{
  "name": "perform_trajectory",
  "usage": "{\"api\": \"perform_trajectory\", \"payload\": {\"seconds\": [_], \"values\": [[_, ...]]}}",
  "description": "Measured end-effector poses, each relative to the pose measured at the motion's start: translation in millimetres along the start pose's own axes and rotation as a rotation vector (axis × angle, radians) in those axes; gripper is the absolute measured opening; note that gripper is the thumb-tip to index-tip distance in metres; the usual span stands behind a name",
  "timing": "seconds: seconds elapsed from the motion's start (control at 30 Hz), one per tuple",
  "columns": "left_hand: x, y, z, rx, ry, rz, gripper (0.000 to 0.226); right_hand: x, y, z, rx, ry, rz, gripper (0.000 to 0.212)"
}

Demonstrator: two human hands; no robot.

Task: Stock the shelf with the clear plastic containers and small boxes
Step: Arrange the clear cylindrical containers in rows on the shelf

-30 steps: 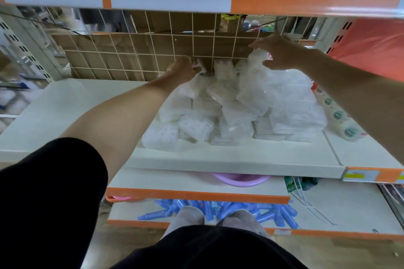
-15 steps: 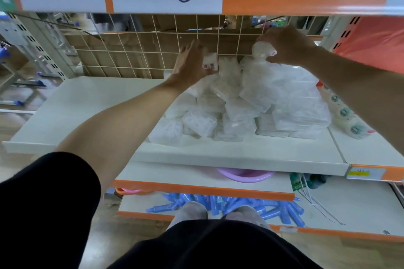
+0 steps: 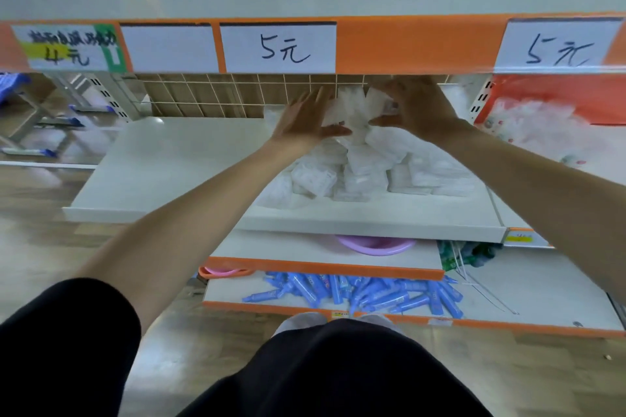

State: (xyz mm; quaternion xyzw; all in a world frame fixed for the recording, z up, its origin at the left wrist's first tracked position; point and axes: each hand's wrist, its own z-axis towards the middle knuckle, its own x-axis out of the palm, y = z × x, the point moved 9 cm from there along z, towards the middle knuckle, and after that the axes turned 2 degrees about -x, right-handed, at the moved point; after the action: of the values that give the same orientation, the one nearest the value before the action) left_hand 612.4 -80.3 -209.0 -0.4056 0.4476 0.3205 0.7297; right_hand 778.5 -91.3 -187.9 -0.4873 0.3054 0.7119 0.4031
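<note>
A pile of clear containers (image 3: 359, 173) is sitting on the right half of a white shelf (image 3: 162, 162), heaped up against the wire grid (image 3: 216, 95) backing it. Both hands are working at the pile's peak, at its 12 o'clock.

The left hand (image 3: 305, 118) is lying flat against the heap from 9 o'clock, fingers straight and close together and thumb pointing toward 3 o'clock. Its grip is apart, pressing rather than holding. The right hand (image 3: 420, 108) is facing it from 3 o'clock, with fingers curled over and thumb under a top container (image 3: 372, 100). Its grip is clamped on that container, though blur is softening the edges. Between the two hands, more clear packs are standing tilted.

At 12 o'clock of the hands, an orange shelf edge is carrying a white price card (image 3: 277, 49) reading 5元. At 3 o'clock of the pile, a red bag (image 3: 555, 98) is hanging beside the shelf post. At 6 o'clock, a purple basin (image 3: 376, 245) is poking out from under the shelf, and blue tubes (image 3: 366, 294) are lying scattered on the lowest shelf. Black trousers (image 3: 321, 372) are filling the bottom of the view
</note>
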Motion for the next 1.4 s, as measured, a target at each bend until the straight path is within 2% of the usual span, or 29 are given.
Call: {"api": "perform_trajectory", "payload": {"seconds": [0.13, 0.2, 0.3, 0.47, 0.6, 0.7, 0.93, 1.23, 1.4], "values": [[1, -6, -23, 0.007, -0.021, -0.027, 0.068, 4, 5, -18, 0.141, 0.114, 0.104, 0.077], [1, -11, -31, 0.038, -0.066, 0.024, 0.066, 8, 3, -25, 0.211, 0.156, 0.183, 0.083], [6, -14, -33, 0.051, -0.034, 0.110, 0.060, 11, 1, -38, 0.258, 0.177, 0.175, 0.082], [14, -23, -40, 0.096, -0.018, 0.170, 0.055, 11, 6, -60, 0.155, 0.039, 0.089, 0.074], [17, -38, -45, 0.079, 0.036, 0.215, 0.056, 7, 6, -68, 0.145, 0.100, 0.062, 0.067], [18, -51, -46, 0.040, 0.065, 0.157, 0.058, 0, -2, -74, 0.192, 0.139, 0.021, 0.065], [33, -103, -50, -0.016, 0.074, 0.129, 0.066, -18, -27, -104, 0.160, 0.115, 0.041, 0.082], [64, -187, -37, -0.100, 0.067, 0.081, 0.059, -31, -89, -163, 0.068, 0.122, 0.034, 0.070], [87, -227, -30, -0.107, 0.080, 0.062, 0.059, -46, -129, -194, 0.086, 0.073, 0.045, 0.068]]}}
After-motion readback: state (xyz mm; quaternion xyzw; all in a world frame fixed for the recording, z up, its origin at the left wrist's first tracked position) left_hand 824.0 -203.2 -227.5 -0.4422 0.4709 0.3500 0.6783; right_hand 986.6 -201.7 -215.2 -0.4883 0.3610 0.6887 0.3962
